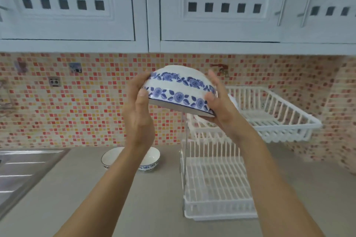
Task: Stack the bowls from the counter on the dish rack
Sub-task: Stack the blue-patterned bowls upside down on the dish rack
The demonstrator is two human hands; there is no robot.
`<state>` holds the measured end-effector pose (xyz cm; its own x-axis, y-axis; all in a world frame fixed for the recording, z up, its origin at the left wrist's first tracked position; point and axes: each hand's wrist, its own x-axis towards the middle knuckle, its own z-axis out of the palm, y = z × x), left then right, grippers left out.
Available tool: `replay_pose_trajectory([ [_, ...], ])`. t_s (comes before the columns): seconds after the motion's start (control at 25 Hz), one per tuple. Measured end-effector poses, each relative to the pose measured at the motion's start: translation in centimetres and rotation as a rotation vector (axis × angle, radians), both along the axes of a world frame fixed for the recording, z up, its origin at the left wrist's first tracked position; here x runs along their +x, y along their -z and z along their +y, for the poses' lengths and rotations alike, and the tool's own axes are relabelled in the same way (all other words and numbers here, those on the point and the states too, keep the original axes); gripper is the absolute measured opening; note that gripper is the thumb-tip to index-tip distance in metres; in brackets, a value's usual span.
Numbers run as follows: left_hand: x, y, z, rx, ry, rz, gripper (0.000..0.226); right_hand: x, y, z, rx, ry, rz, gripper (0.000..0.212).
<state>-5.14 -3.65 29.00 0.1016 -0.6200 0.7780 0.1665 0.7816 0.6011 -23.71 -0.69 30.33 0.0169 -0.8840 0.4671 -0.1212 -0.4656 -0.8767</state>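
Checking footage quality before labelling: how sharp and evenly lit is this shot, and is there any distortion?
Head view: soft, even light, no harsh glare; bowls held by both hands fairly sharp; cabinets and mosaic tiles slightly blurred; wide-angle bending tilts the dish rack and stretches the edges.

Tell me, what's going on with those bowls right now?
Left hand and right hand grip two upside-down stacked bowls, raised. Third bowl waits on counter. Dish rack to the right, path clear.
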Motion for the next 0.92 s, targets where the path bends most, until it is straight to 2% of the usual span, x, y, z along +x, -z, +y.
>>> replay_pose_trajectory([
  [0.08,-4.0,-1.0,-1.0,0.013,0.076,-0.114,0.045,-4.7,-0.7,0.8,-0.015,0.072,0.089,0.093],
  [0.16,-8.1,-1.9,-1.5,0.028,0.165,-0.222,0.049,-9.6,-1.4,1.5,-0.055,0.114,0.116,0.092],
  [0.32,-16.7,-4.2,-1.4,0.039,0.090,-0.542,0.062,-18.9,-3.4,3.1,-0.105,0.247,0.179,0.098],
  [0.36,-18.4,-4.7,-1.6,0.040,0.082,-0.599,0.063,-20.7,-3.7,3.3,-0.109,0.278,0.226,0.095],
  [0.44,-21.8,-5.3,-2.2,0.048,0.106,-0.730,0.073,-24.4,-3.8,3.3,-0.111,0.304,0.304,0.076],
  [0.52,-24.4,-5.3,-2.9,0.075,0.115,-0.908,0.099,-27.4,-3.6,2.2,-0.070,0.354,0.480,0.069],
  [0.56,-25.9,-5.0,-3.3,0.086,0.092,-1.006,0.109,-29.0,-3.4,1.5,-0.027,0.371,0.593,0.071],
  [0.64,-28.7,-4.1,-4.3,0.125,0.052,-1.151,0.111,-31.4,-2.7,-0.3,0.084,0.331,0.726,0.075],
  [0.8,-32.4,-2.5,-6.4,0.272,0.037,-1.286,0.100,-34.7,-1.1,-4.1,0.230,0.234,0.916,0.088],
  [0.92,-34.0,-1.6,-7.1,0.355,-0.050,-1.369,0.111,-35.4,-0.7,-6.4,0.240,0.230,1.100,0.111],
])
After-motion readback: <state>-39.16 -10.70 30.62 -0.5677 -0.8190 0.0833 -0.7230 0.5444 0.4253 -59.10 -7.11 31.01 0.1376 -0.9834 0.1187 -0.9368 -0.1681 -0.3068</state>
